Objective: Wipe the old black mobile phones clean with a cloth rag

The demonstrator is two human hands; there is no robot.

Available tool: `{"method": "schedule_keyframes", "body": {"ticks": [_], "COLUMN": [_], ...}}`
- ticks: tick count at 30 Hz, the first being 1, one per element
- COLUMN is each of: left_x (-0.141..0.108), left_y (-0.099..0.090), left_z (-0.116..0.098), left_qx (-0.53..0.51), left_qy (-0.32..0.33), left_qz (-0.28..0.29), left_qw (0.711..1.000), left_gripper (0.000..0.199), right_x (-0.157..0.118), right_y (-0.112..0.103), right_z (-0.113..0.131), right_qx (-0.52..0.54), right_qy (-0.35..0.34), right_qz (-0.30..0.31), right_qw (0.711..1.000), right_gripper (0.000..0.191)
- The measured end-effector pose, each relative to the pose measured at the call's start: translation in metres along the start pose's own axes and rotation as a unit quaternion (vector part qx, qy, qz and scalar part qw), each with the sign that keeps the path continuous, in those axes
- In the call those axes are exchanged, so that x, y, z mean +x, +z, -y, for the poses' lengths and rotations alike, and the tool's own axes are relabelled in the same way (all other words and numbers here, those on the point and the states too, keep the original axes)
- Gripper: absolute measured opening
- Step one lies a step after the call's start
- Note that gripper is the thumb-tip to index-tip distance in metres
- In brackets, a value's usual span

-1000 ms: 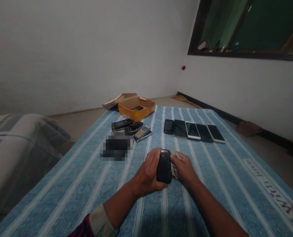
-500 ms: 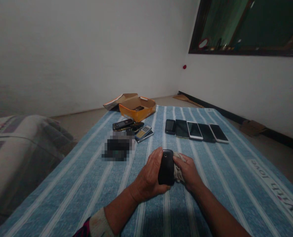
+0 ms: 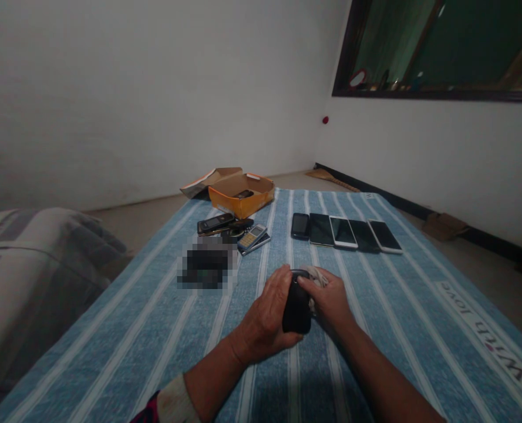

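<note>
A black mobile phone is held upright above the striped cloth, its back with a small camera lens facing me. My left hand is closed around its left side, thumb under the bottom edge. My right hand grips a crumpled whitish cloth at the phone's right side, with its thumb lying on the upper back near the lens. Most of the cloth is hidden behind the right hand and the phone. The phone's front cannot be seen.
Beyond my hands lies a row of several phones. Left of it are a pile of older phones and a blurred-out dark patch. An open orange box stands at the far end of the blue striped cloth.
My right thumb has moved from the phone's right edge onto its upper back. The left hand keeps its hold, and the view has shifted slightly.
</note>
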State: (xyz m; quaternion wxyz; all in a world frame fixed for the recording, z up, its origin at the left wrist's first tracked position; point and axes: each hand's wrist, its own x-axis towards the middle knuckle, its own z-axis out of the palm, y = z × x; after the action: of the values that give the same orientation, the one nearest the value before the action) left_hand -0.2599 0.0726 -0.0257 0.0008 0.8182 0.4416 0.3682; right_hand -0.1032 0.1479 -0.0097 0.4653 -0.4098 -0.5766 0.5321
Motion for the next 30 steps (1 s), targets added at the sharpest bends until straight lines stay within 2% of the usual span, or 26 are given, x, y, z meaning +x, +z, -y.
{"method": "schedule_keyframes", "body": {"ticks": [5,15,22,30], "left_x": [0.001,0.0,-0.001,-0.001], "left_y": [0.002,0.003,0.003,0.003], "left_z": [-0.001,-0.002,0.0,0.0], "left_qx": [-0.001,-0.002,-0.015,-0.018], "left_qy": [0.0,-0.002,-0.01,-0.027], "left_qz": [0.009,0.006,0.013,0.008], "left_qw": [1.0,1.0,1.0,0.999], "left_gripper": [0.115,0.114,0.121,0.122], "right_x": [0.004,0.005,0.006,0.004], "right_y": [0.004,0.003,-0.001,0.001], "right_z": [0.002,-0.007,-0.013,-0.008], "right_qx": [-0.013,0.047,0.094,0.121], "right_qy": [-0.002,0.028,0.035,0.052], "right_qz": [-0.028,0.012,0.034,-0.003], "right_qw": [1.0,0.998,0.994,0.991], "right_gripper": [0.026,0.023,0.024,0.033]}}
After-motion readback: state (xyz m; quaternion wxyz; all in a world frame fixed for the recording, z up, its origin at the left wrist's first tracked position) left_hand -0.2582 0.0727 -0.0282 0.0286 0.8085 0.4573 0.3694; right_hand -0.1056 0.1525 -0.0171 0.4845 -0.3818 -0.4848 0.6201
